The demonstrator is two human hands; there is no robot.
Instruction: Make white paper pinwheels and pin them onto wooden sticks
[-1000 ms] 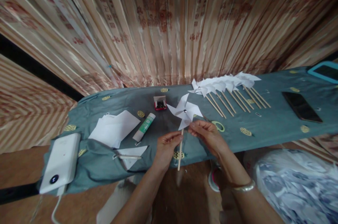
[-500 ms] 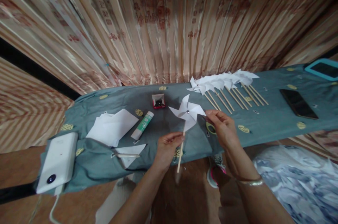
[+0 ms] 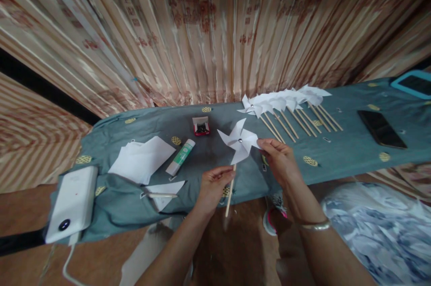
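A white paper pinwheel (image 3: 238, 141) on a thin wooden stick (image 3: 230, 192) is held up over the front edge of the teal-covered table (image 3: 336, 160). My left hand (image 3: 213, 185) is closed round the stick just below the wheel. My right hand (image 3: 279, 159) pinches the tip of the wheel's right blade between thumb and fingers. A metal pin shows at the wheel's centre. A bangle sits on my right wrist.
Several finished pinwheels (image 3: 286, 99) lie in a row at the back right. A small red box (image 3: 201, 126), a glue stick (image 3: 180, 157), a stack of white paper (image 3: 141, 159), a cut paper piece (image 3: 163, 190), a white power bank (image 3: 71, 203), a black phone (image 3: 381, 129) and a tablet (image 3: 412, 83) lie on the cloth.
My right hand moved from below the wheel near the stick up to the right blade's tip and holds it there. The left hand kept its grip on the stick.
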